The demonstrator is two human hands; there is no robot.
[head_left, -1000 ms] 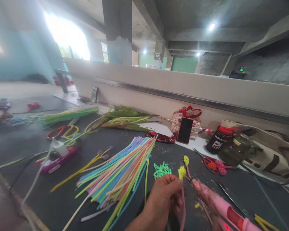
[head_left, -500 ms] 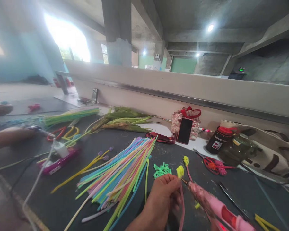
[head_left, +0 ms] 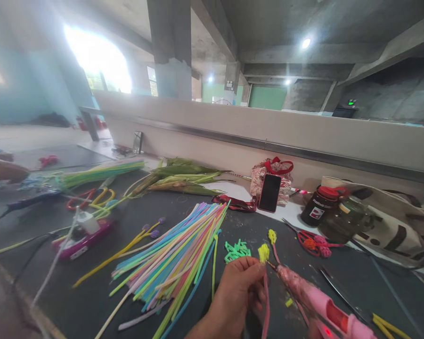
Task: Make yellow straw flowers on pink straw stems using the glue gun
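My left hand (head_left: 235,289) is closed, pinching a pink pipe cleaner (head_left: 266,301) just below the bunched yellow tip (head_left: 264,253) at its top. A pink hot glue gun (head_left: 298,285) points up and left, its metal nozzle close beside that yellow tip. At the bottom edge my right hand (head_left: 315,328) shows only in small part, closed around the glue gun's handle. Behind the nozzle lies another pink pipe cleaner with a yellow tip (head_left: 272,235). Short green pieces (head_left: 237,251) form a pile just beyond my left fingers.
Left of my hand spreads a bundle of multicoloured pipe cleaners (head_left: 176,263). Tweezers (head_left: 341,292) and scissors (head_left: 309,238) lie to the right. Beyond stand a phone (head_left: 269,193), a black bottle (head_left: 318,207) and corn husks (head_left: 183,176). A purple power strip (head_left: 86,240) sits left; another person's hand (head_left: 5,170) is at far left.
At the far left, the other person's arm has drawn back from beside the power strip, and a dark tool now shows there. My hands and the glue gun stay nearly still.
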